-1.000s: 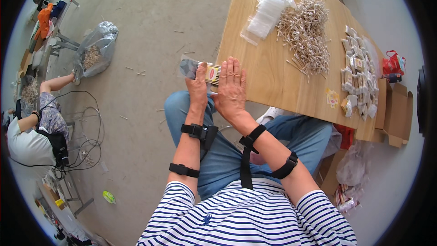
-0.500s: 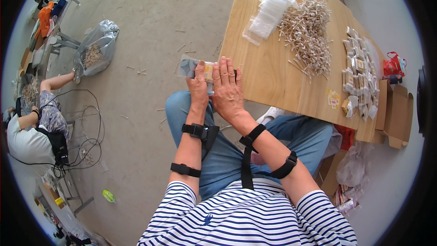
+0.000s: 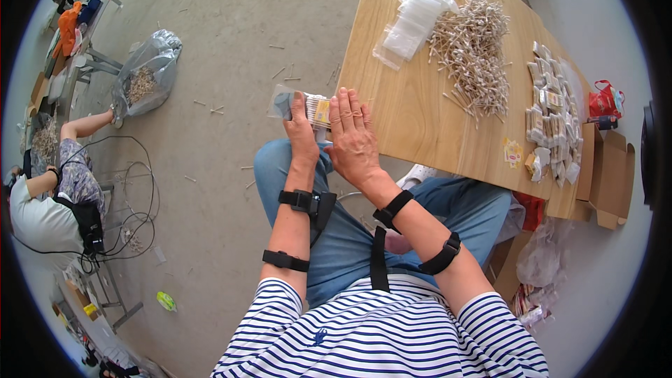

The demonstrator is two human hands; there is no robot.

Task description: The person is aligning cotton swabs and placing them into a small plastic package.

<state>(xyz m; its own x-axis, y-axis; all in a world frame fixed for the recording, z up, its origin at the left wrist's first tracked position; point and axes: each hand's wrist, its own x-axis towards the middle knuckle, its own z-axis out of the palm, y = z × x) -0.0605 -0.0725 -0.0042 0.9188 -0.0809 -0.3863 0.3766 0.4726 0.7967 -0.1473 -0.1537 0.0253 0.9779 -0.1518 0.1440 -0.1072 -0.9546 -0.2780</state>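
Note:
My left hand [image 3: 302, 138] is closed around a small clear bag of cotton swabs [image 3: 321, 111] with a yellow label, thumb lying on top. A loose clear end of the bag, with a grey patch, sticks out to the left of the thumb. My right hand [image 3: 355, 138] lies flat with fingers stretched out, pressing against the bag's right end; its palm side is hidden. Both hands are above my knee, beside the left edge of the wooden table [image 3: 392, 115]. On the table are a heap of loose cotton swabs [image 3: 472, 52] and empty clear bags [image 3: 409, 31].
Filled swab packs [image 3: 553, 112] stand in rows at the table's right, by yellow labels [image 3: 513, 152] and an open cardboard box [image 3: 609, 175]. Leftward, a seated person [image 3: 52, 217] works near a plastic sack of swabs [image 3: 148, 73] and cables. Stray swabs litter the floor.
The bag and my left hand have shifted slightly left, showing more swabs and label between the hands. My right hand has turned a little, its fingers still straight.

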